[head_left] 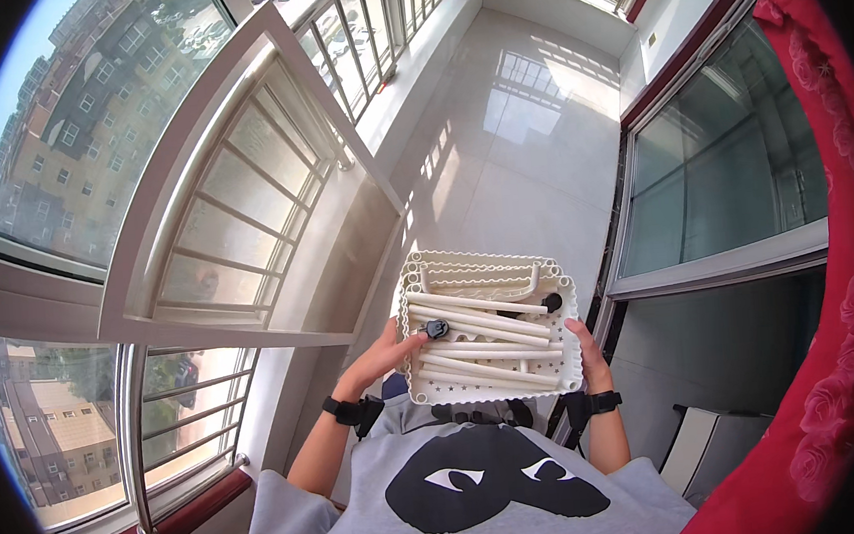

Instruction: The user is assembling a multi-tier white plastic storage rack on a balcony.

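Note:
I hold a white plastic basket with a scalloped rim in front of my waist. My left hand grips its left side, thumb over the rim beside a small black-and-grey wheel-like part. On the opposite side, my right hand clasps the wall with the thumb up; its other fingers are mostly hidden. Several white tubes lie crosswise inside, along with a bent white tube at the far end. A round black part rests near the right wall. More scalloped rims show at the basket's far end.
To the left, a framed window sash juts inward, near metal railings. Pale tiled floor stretches ahead. Sliding glass doors and a red curtain line the right. A white-and-black boxy object stands low at right.

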Motion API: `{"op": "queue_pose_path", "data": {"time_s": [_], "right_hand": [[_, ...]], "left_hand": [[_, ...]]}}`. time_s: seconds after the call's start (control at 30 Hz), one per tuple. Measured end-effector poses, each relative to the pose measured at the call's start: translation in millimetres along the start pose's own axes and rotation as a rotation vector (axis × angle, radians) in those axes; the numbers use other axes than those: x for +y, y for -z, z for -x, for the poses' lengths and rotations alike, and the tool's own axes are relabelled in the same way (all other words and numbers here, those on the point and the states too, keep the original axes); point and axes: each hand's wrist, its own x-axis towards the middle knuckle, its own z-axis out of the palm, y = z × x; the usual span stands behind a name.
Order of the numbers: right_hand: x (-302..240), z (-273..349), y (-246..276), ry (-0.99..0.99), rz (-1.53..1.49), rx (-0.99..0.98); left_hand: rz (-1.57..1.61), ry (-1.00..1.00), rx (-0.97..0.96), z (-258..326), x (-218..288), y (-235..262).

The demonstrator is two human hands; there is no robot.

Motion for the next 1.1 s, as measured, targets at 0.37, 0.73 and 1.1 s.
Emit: {"op": "queue_pose_path", "data": {"time_s": [0.37,0.73,1.1], "right_hand": [[-105,-104,-48,0.128,-0.189,0.387],[-236,-270,-84,0.157,0.006,0.232],[-378,-574,-108,-0.141,0.470,-0.158]], "left_hand": [[-0.166,-0.030,-0.261,-204,143,84],[-0.113,-0.144,-0.175,-321,261,189],[0.222,0.021,0.104,-445,279,280]]}}
